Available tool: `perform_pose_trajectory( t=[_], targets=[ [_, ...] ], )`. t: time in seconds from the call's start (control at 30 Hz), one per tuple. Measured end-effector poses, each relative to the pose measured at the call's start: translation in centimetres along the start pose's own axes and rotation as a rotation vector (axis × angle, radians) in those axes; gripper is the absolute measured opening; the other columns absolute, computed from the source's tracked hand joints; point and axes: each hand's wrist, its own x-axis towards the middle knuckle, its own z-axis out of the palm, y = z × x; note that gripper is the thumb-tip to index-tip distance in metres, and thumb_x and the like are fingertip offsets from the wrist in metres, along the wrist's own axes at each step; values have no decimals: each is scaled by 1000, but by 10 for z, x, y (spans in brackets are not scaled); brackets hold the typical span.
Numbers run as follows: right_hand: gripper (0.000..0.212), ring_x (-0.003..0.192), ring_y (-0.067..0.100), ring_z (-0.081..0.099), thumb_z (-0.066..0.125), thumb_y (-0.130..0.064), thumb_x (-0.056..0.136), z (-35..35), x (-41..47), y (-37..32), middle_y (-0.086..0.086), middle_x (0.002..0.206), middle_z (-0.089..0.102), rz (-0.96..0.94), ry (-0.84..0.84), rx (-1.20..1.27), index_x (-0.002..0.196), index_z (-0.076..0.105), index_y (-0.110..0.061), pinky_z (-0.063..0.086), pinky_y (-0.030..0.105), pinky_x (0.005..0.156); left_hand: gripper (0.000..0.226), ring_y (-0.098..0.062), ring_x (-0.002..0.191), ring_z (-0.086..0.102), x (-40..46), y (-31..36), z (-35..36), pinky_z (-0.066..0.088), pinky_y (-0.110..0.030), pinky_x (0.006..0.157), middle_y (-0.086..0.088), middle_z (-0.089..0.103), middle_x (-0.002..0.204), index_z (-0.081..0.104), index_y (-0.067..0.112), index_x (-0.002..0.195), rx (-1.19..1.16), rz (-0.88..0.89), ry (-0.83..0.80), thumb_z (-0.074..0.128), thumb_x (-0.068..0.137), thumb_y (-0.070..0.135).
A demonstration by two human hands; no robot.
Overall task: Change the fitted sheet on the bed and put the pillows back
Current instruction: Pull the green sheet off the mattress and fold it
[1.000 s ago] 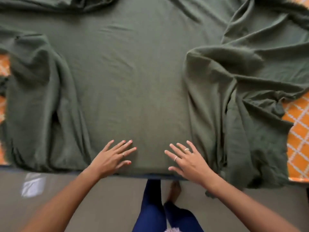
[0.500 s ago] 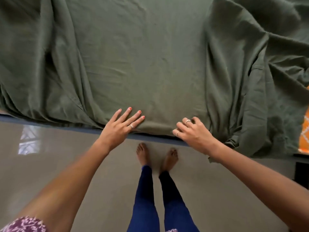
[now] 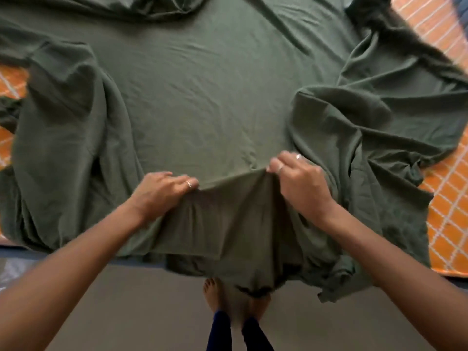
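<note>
While you stand at the near edge of the bed (image 3: 15, 252), your 2 hands both grip the green sheet (image 3: 202, 97). Your left hand (image 3: 162, 193) lies knuckles up with its fingers curled over a raised fold of the sheet just inside that near edge. Your right hand (image 3: 301, 181) pinches the same fold beside it, thumb and fingers closed on the cloth. The fold runs taut between the 2 hands, and the cloth below it drapes off the near edge of the bed toward the floor (image 3: 152, 300), partly covering your bare feet (image 3: 215, 292).

The sheet lies spread over the middle of the bed with shallow creases. It is bunched in loose heaps toward the left side and the right side of the bed, and a further ridge is gathered toward the far edge. An orange patterned cover (image 3: 448, 224) with white lines shows where the sheet does not reach: at the right side of the bed, at the far right corner and in a small patch at the left side. A ring (image 3: 188, 183) sits on a left finger, and 2 rings (image 3: 298, 156) show on the right fingers.
</note>
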Motion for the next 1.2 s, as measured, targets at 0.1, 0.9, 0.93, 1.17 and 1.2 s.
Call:
perform_pose_trajectory(
  t=[0.1, 0.9, 0.93, 1.17, 1.2],
  targets=[
    [9, 76, 31, 61, 53, -17, 94, -7, 75, 18, 7, 87, 56, 242, 70, 47, 85, 51, -18, 46, 40, 50, 27, -32, 69, 70, 61, -32, -51, 51, -36, 49, -10, 72, 97, 60, 22, 105, 84, -198, 180, 40, 88, 19],
    [50, 123, 30, 48, 59, -43, 89, 76, -1, 85, 9, 128, 54, 673, -538, -192, 128, 55, -13, 30, 54, 106, 67, -15, 149, 0, 10, -121, 28, 7, -54, 116, 15, -1, 161, 2, 36, 153, 51, -703, -539, 27, 96, 60],
    [48, 120, 31, 49, 60, -42, 88, 74, 8, 90, 10, 126, 55, 687, -519, -198, 126, 56, -12, 31, 54, 105, 66, -15, 149, 0, 19, -123, 25, 6, -52, 117, 14, 0, 161, 3, 35, 153, 49, -689, -510, 28, 96, 58],
    [49, 125, 28, 45, 57, -40, 90, 73, 100, 133, 7, 129, 52, 616, -388, -201, 130, 53, -13, 24, 51, 110, 64, -14, 149, -3, 131, -138, 5, 4, -49, 117, 12, 0, 161, 5, 31, 154, 125, -547, -375, 26, 99, 55],
    [48, 124, 29, 46, 57, -40, 90, 75, 114, 143, 7, 128, 52, 608, -367, -202, 130, 53, -12, 24, 51, 110, 64, -14, 149, -2, 150, -141, 4, 4, -49, 117, 11, 1, 161, 5, 30, 154, 132, -523, -358, 27, 98, 55]
  ],
)
